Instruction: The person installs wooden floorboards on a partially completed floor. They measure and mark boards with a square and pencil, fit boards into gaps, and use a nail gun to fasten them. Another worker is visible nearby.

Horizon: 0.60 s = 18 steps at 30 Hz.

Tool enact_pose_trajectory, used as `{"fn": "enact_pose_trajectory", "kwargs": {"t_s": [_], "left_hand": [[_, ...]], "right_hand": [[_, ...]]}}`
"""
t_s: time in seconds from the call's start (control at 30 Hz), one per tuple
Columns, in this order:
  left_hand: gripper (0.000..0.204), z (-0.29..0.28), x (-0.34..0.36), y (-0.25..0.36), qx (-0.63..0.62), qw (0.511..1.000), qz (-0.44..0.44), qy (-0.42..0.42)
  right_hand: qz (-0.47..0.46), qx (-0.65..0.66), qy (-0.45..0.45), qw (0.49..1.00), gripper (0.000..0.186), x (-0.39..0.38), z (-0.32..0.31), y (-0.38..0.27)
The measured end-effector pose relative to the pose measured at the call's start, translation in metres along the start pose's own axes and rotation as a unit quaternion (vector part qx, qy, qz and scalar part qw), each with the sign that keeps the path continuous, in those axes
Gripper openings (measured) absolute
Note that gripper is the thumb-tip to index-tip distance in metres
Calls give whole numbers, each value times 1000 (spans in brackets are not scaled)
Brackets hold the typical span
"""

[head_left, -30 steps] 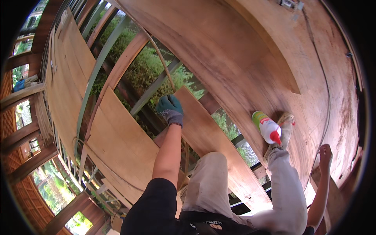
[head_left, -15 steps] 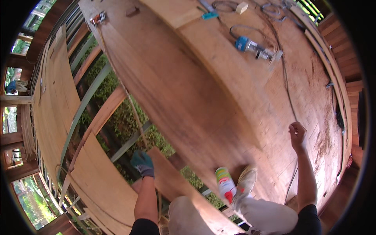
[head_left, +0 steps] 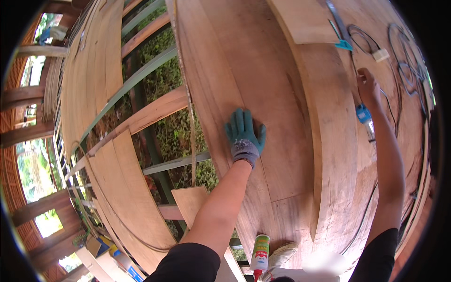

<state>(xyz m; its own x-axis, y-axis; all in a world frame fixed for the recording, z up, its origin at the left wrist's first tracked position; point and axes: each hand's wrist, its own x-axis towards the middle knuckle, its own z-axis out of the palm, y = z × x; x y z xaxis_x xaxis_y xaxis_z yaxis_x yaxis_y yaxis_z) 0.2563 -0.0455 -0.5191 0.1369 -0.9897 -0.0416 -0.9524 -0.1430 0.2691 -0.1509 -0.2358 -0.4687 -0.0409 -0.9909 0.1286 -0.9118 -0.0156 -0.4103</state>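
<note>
My left hand (head_left: 244, 135), in a teal and grey glove, lies flat on a wide wooden plank (head_left: 277, 174) with its fingers spread. My bare right hand (head_left: 369, 87) is raised over the boards at the right, its fingers curled. Whether anything is inside those fingers is hidden. Just below it lies a blue and silver handheld power tool (head_left: 364, 115), partly covered by my forearm. A thin dark cord passes close to the right hand. Near my shoe stands a white, green and red bottle (head_left: 260, 254) with a red nozzle.
Left of the plank, green metal bars (head_left: 176, 163) and wooden beams (head_left: 155, 109) cross open gaps above plants. A raised board (head_left: 329, 117) runs along the right. Beyond it lie a teal-handled tool (head_left: 344, 44), a pale block (head_left: 380, 55) and coiled cables (head_left: 408, 70).
My left hand moved from a small board by the gap up onto the wide plank. My right hand reached farther forward, toward the power tool. The view has turned and shifted.
</note>
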Motion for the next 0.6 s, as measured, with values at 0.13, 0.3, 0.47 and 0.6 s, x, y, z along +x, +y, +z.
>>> {"fn": "enact_pose_trajectory", "kwargs": {"t_s": [0.13,0.3,0.47,0.6], "left_hand": [[68,1,1,-1,-29,999,-19,-13],[71,3,3,-8,-30,1000,-7,-1],[74,1,4,-13,-60,998,-21,-14],[77,1,10,-11,-83,996,-20,-33]], "right_hand": [[-68,-63,-15,996,37,94,35,24],[-173,-190,-90,962,54,141,66,16],[-208,-221,-65,951,47,171,83,40],[-229,-224,-42,946,43,178,78,51]]}}
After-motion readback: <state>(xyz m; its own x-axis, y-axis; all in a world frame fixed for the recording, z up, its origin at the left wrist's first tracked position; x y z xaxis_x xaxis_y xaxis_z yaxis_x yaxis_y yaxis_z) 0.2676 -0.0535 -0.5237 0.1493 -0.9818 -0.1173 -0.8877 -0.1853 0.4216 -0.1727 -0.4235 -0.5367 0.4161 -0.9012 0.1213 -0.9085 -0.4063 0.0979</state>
